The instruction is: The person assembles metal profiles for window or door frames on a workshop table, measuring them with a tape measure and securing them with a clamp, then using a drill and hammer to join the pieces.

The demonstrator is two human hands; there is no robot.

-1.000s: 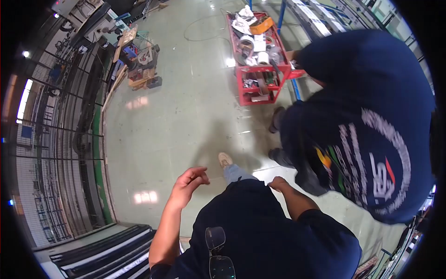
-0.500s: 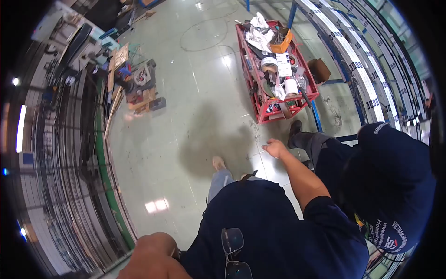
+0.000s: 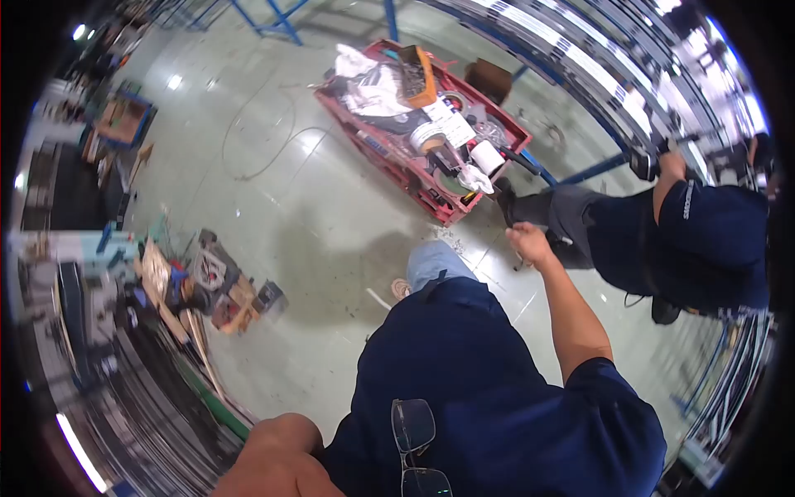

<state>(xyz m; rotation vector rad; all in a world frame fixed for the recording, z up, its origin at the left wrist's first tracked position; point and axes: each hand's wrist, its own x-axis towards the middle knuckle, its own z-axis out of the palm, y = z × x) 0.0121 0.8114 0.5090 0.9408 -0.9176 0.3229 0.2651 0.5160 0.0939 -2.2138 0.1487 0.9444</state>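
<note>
While the right hand (image 3: pixel 530 244) hangs right of centre in the head view, its fingers look loosely curled; blur, can't tell if they grip anything. Right arm is nearly straight, reaching up the frame from the dark sleeve (image 3: pixel 609 393). Left arm (image 3: pixel 281 455) is bent, close to the lens at bottom left; left hand out of view, so its state can't be told.

Nearest thing to the right hand: red cart (image 3: pixel 389 170), upper centre, set at a slant, no contact visible. Co-worker (image 3: pixel 696 240) at right, leaning toward a rack (image 3: pixel 580 66) of long bars, upper right. That person's shoe (image 3: pixel 505 199) is just above the right hand, by the cart's near end, partly blocking that side. Loop of cable (image 3: pixel 228 153) on the floor, left of the cart. Pile of wood and gear (image 3: pixel 240 294) at left-centre. Glasses (image 3: pixel 414 427) on the wearer's shirt, bottom centre.

Cart top is crowded: white cloth (image 3: pixel 373 91) at the far left, orange bin (image 3: pixel 429 79) with small dark bits inside, paper sheet (image 3: pixel 454 124), tape roll (image 3: pixel 426 137), white roll (image 3: pixel 487 157), clear plastic (image 3: pixel 493 132). Cardboard box (image 3: pixel 489 80) just beyond the cart; its contents can't be made out.
</note>
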